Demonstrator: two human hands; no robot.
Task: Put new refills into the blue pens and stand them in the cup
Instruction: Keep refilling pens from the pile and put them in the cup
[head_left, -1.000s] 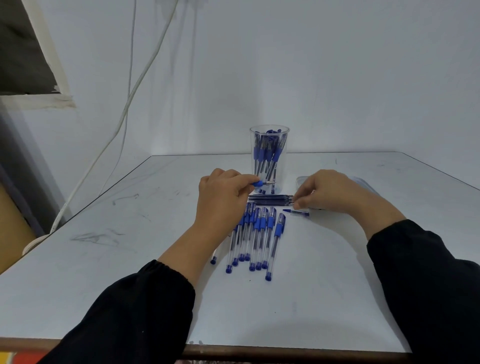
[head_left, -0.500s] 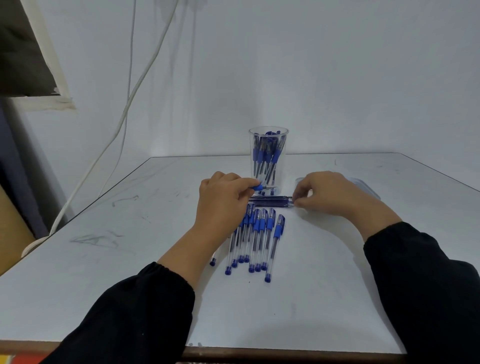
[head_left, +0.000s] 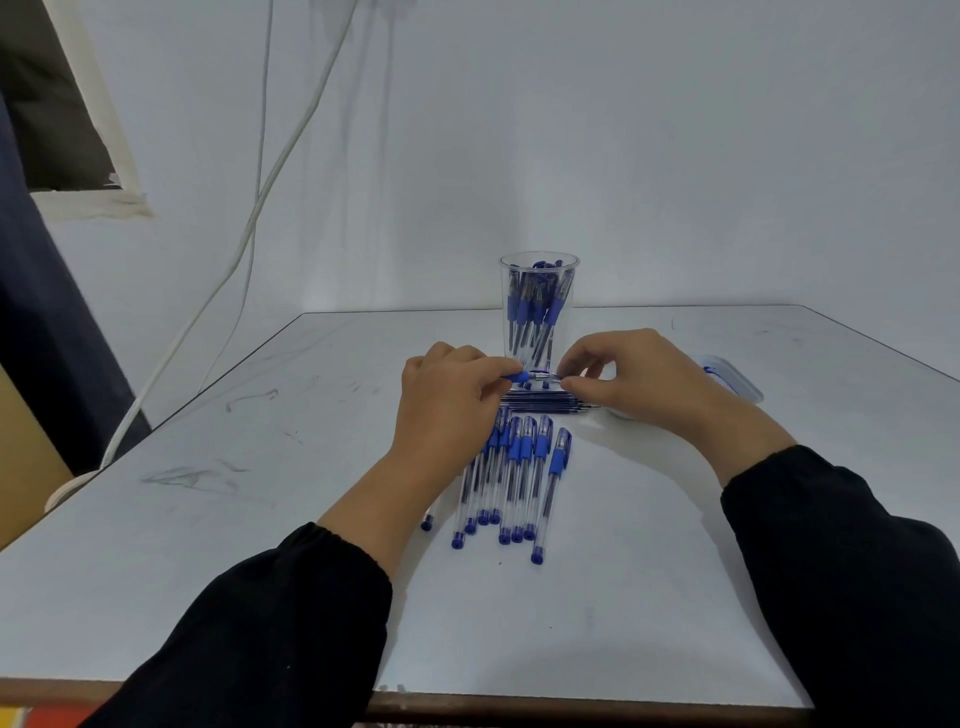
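I see a clear glossy plastic cup (head_left: 539, 312); the pens (head_left: 519, 478) lying before it have transparent plastic barrels with blue grips that look rubbery. The table (head_left: 260, 519) looks smooth, pale, faintly sheened and scuffed. My sleeves (head_left: 857, 571) look like matt black cloth.

Light is even, cool, bluish, fairly bright overall; seems to come from above/front. Soft shadows only: faint one under the left hand (head_left: 447, 410) and on the counter (head_left: 649, 597) near the front edge. Mild sheen on counter's far part, no hard glare. Wall (head_left: 675, 156) shows vignetting toward the corners. Wide-angle bend: counter edges splay outward, cable (head_left: 270, 171) curves. Black sleeves (head_left: 852, 587) lose all detail. Small items are soft, slightly smeared w/ compression.
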